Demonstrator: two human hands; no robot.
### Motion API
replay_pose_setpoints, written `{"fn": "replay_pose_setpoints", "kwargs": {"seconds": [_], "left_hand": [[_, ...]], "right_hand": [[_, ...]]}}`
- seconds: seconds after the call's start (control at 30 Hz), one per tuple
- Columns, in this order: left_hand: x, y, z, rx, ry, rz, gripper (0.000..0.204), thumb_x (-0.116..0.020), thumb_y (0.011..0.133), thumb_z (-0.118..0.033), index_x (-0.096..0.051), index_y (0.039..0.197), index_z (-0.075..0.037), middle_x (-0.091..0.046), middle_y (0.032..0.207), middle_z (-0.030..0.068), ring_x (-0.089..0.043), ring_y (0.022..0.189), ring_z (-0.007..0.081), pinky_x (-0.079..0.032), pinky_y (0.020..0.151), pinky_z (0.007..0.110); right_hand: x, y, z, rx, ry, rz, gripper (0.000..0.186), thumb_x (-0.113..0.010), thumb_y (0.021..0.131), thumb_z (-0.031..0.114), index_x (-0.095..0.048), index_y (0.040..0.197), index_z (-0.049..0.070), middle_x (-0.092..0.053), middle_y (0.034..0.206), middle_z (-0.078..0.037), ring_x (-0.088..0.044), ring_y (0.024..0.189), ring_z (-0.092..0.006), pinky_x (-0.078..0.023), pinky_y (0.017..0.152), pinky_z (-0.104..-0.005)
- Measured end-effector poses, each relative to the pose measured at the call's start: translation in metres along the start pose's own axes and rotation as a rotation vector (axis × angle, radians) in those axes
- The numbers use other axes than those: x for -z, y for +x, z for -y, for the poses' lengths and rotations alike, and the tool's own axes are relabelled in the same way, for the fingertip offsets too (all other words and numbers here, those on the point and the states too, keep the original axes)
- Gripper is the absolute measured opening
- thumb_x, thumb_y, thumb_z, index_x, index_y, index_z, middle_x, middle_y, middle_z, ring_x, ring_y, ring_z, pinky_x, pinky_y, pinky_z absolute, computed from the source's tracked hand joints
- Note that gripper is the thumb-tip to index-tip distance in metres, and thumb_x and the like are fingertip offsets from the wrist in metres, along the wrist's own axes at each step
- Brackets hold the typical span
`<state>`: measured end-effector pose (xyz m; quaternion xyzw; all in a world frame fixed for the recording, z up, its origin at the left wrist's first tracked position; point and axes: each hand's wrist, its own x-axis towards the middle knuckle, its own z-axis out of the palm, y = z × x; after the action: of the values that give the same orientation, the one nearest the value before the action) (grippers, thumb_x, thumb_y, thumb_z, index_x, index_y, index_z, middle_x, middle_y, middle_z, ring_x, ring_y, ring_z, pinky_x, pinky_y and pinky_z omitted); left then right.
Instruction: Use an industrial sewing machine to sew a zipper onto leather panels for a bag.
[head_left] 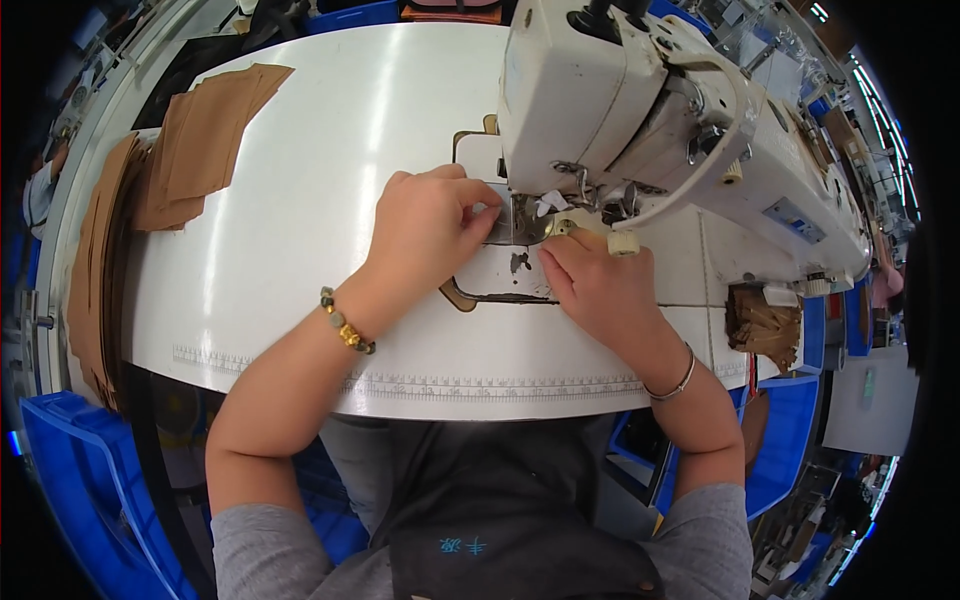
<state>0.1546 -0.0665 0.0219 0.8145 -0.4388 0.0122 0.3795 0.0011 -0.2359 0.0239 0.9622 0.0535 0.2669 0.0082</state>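
On the white table (pixel 290 250), fanned brown pieces (pixel 205 140) are lying at the far left, and a taller brown stack (pixel 100 270) is leaning along the edge beside them. A blue bin (pixel 75 470) is standing below the left edge, and brown scraps (pixel 765 325) are filling an opening at the right. A printed ruler (pixel 430 385) is running along the near edge. The machine's head is overhanging the work spot, and its pale knob (pixel 623 243) is covering a little of the right hand (pixel 605 280).

The sewing machine (pixel 580 100) is occupying the table's right half; its white casing is looking worn, and dark marks are showing near its shiny metal plate (pixel 520 222). The left hand (pixel 425 215) is hovering at the plate's left, thumb and forefinger bunching close; the right fingers are bending at a small brass-coloured part (pixel 563 227). Whether either is pinching anything, I cannot tell.

In count, one machine, one ruler, two hands and two brown piles are showing.
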Motion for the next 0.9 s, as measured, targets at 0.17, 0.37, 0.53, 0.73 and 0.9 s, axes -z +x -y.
{"fn": "replay_pose_setpoints", "kwargs": {"seconds": [0.17,0.37,0.53,0.73,0.9], "left_hand": [[-0.017,0.0,-0.002,-0.239,0.24,-0.04,0.007,-0.078,0.087,-0.019,-0.082,0.09,-0.014,-0.067,0.068,-0.0008,-0.063,0.062,0.0199,-0.046,0.069,0.033],[-0.022,-0.001,-0.001,-0.298,0.301,-0.061,0.004,-0.078,0.086,-0.018,-0.081,0.085,-0.016,-0.068,0.069,-0.0031,-0.062,0.061,0.0185,-0.047,0.07,0.033],[-0.026,-0.001,-0.001,-0.307,0.349,-0.073,0.002,-0.08,0.082,-0.018,-0.08,0.082,-0.016,-0.068,0.069,-0.0036,-0.062,0.061,0.0183,-0.047,0.069,0.033],[-0.027,0.004,-0.001,-0.212,0.165,-0.096,0.003,-0.08,0.077,-0.014,-0.08,0.079,-0.013,-0.069,0.067,-0.0011,-0.063,0.057,0.0209,-0.05,0.061,0.033],[-0.016,0.005,-0.004,-0.118,0.073,-0.081,0.005,-0.078,0.076,-0.013,-0.079,0.079,-0.01,-0.069,0.067,0.0029,-0.065,0.056,0.0225,-0.052,0.055,0.034]], "right_hand": [[-0.001,0.001,0.003,0.01,0.023,-0.03,0.018,-0.073,0.086,0.014,-0.059,0.075,0.012,-0.062,0.067,0.0,-0.059,0.045,-0.0213,-0.045,0.042,-0.0347],[-0.001,-0.001,0.006,0.0,0.042,0.015,0.017,-0.073,0.087,0.015,-0.061,0.076,0.012,-0.062,0.069,0.0,-0.059,0.046,-0.0206,-0.043,0.042,-0.0344],[0.0,-0.002,0.007,-0.007,0.05,0.038,0.016,-0.074,0.086,0.015,-0.061,0.077,0.012,-0.061,0.069,-0.001,-0.059,0.047,-0.0201,-0.043,0.043,-0.0344],[0.0,-0.002,0.008,0.0,0.067,0.037,0.016,-0.074,0.086,0.015,-0.061,0.077,0.011,-0.061,0.07,-0.001,-0.059,0.047,-0.0208,-0.043,0.042,-0.0351],[0.001,0.0,0.008,-0.009,0.067,0.015,0.016,-0.074,0.086,0.014,-0.06,0.078,0.012,-0.06,0.069,-0.001,-0.058,0.047,-0.0209,-0.042,0.042,-0.0349]]}}
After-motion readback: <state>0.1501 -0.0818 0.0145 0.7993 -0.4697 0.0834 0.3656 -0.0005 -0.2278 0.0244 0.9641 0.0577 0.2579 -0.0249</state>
